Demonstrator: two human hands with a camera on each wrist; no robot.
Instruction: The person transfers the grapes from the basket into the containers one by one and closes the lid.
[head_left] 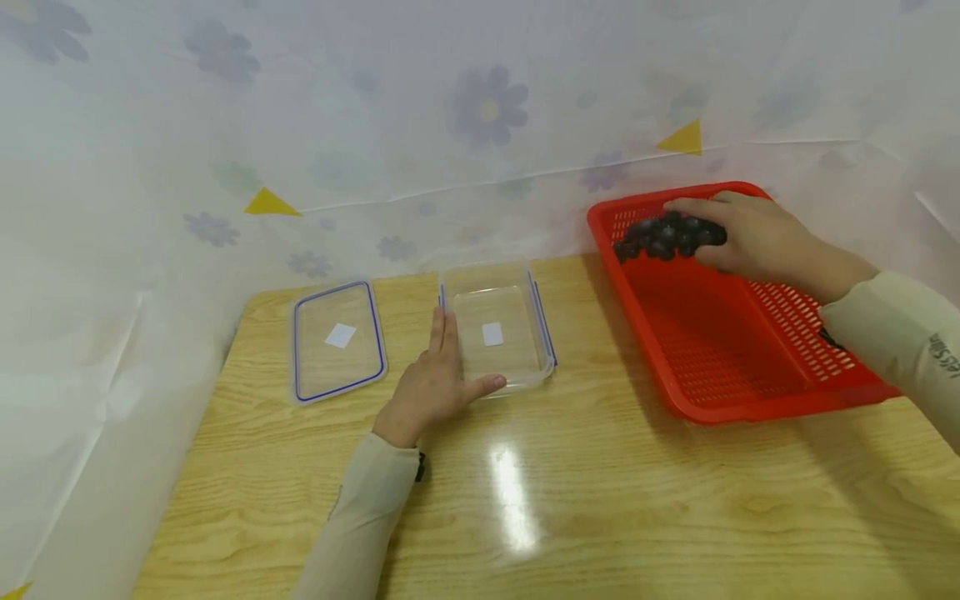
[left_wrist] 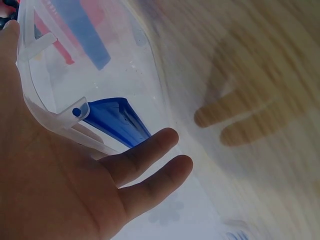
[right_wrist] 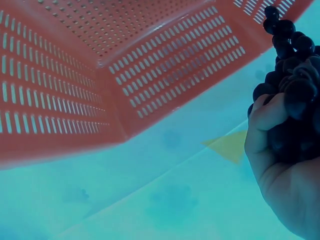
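A bunch of dark grapes (head_left: 663, 237) is gripped in my right hand (head_left: 765, 237), over the far part of the red basket (head_left: 697, 408). The right wrist view shows my fingers curled round the grapes (right_wrist: 295, 95). My left hand (head_left: 431, 387) touches the near left side of a clear plastic container (head_left: 498, 367) that has blue-edged side flaps and a white label inside. In the left wrist view two fingers (left_wrist: 150, 155) of that hand extend straight along the container's wall, beside a blue strip (left_wrist: 117, 117) on its flap.
The clear lid (head_left: 337, 350) with a blue seal and a white label lies on the wooden table (head_left: 420, 525), left of the container. Behind the table hangs a flower-patterned sheet (head_left: 420, 100) with yellow triangles. The basket's slotted walls stand at the right.
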